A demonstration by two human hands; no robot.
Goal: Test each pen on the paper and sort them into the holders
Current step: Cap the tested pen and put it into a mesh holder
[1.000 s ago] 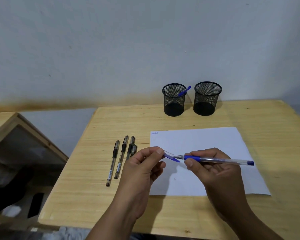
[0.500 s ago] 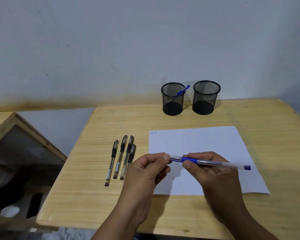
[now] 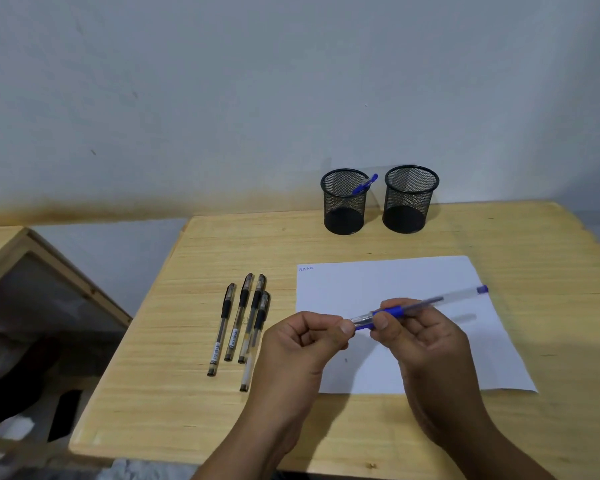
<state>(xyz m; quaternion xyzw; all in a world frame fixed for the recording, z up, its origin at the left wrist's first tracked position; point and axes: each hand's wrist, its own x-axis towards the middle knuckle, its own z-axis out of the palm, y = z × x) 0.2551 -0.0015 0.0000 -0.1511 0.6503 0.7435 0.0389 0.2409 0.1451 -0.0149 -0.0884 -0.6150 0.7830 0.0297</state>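
Note:
My right hand (image 3: 426,344) grips a blue pen (image 3: 430,301) by its blue grip, held above the white paper (image 3: 395,282). My left hand (image 3: 302,344) pinches the clear cap on the pen's tip end, the cap pushed onto the pen. The pen's rear end points up and right. Several black pens (image 3: 243,320) lie side by side on the table left of the paper. Two black mesh holders stand at the back: the left holder (image 3: 343,206) has a blue pen (image 3: 364,184) in it, and the right holder (image 3: 409,202) looks empty.
The wooden table (image 3: 499,237) has a small blue scribble at the paper's top left corner (image 3: 305,268). A wooden-framed panel (image 3: 32,271) leans off the table's left side. A grey wall rises behind the holders.
The cap was apart from the pen tip a second ago; my left hand has pushed it onto the tip. The pen has tilted so its rear end points higher.

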